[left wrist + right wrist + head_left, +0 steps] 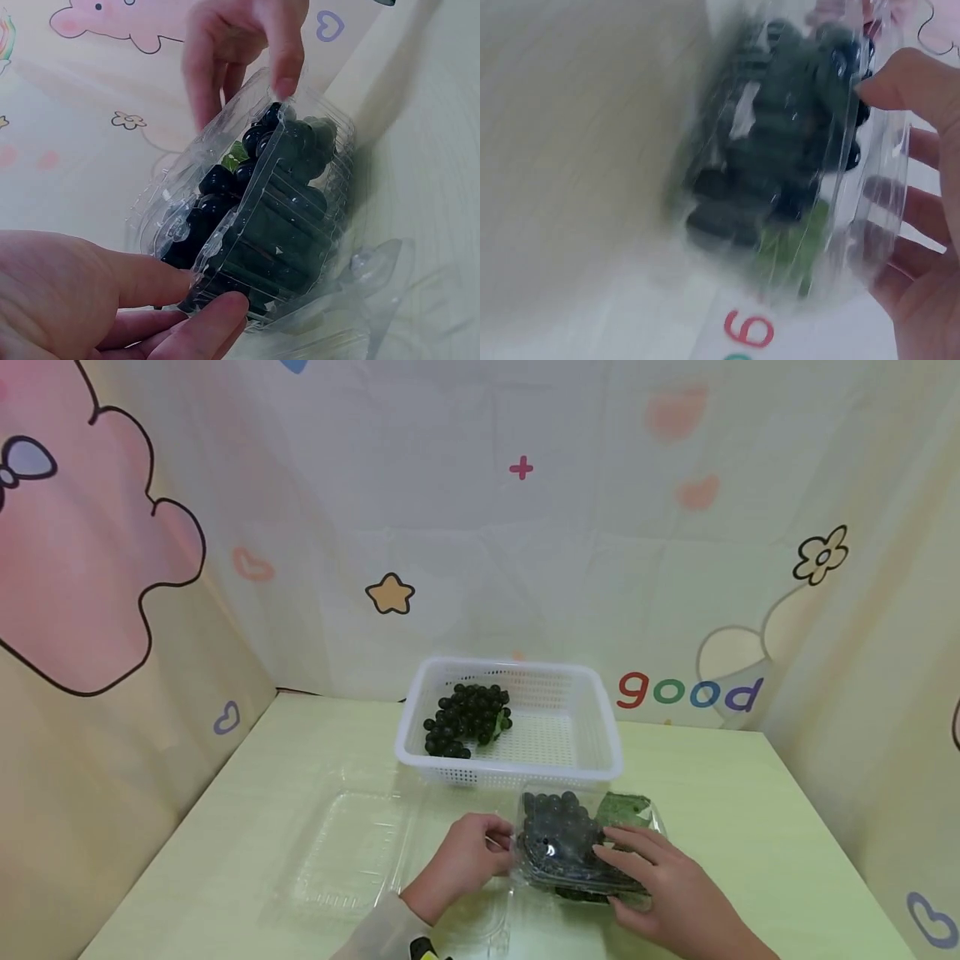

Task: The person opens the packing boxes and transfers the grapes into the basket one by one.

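Note:
Dark grapes [558, 818] and a green leafy piece [626, 808] show through a clear plastic clamshell box [534, 862] at the front right of the table. My left hand [471, 858] pinches the box's left edge. In the left wrist view, that thumb and index finger sit at the rim [199, 262] where lid and base come together. My right hand [667, 881] grips the other end, its fingers spread over the lid and its thumb low on the near side. The right wrist view has the thumb pressed at the rim of the box [840, 187].
Behind the box stands a white plastic basket [570, 768] with a bunch of dark grapes [468, 714] in its left part. Another clear plastic tray [348, 852] lies on the table to the left. Printed curtains [465, 527] enclose the back and sides.

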Available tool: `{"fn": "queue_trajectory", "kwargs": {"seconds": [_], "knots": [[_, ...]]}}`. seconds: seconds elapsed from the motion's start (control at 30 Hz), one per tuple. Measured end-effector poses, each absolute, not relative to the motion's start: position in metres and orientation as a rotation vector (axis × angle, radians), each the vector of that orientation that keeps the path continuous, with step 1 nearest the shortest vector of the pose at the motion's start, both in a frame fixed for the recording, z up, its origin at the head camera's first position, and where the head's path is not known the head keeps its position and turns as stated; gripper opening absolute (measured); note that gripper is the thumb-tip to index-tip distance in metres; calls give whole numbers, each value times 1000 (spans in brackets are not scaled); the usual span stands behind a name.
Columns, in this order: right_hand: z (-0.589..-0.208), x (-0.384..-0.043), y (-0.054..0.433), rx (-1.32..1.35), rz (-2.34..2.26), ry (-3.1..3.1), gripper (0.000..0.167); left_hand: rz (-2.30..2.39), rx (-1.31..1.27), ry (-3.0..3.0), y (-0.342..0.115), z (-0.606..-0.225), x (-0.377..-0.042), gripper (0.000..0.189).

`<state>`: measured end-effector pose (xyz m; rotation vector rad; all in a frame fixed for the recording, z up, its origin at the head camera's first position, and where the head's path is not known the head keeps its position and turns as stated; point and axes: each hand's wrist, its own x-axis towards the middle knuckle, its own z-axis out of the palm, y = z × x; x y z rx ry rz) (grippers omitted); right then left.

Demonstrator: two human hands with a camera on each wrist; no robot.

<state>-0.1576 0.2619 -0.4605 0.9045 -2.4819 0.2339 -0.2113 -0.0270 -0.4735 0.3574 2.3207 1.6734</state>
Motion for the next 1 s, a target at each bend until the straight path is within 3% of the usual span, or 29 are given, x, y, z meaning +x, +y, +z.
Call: {"fn": "queue_trajectory", "kwargs": {"seconds": [0.43, 0.7, 1.0], "knots": [[-447, -149, 285, 739, 177, -2743, 55, 1666, 403, 2336, -28, -473, -213, 26], [-432, -156, 283, 790, 221, -2853, 45, 1634, 408, 2345, -27, -473, -212, 26], [-423, -159, 287, 814, 207, -2871, 47, 1649, 379, 2320, -27, -474, -212, 26]]}}
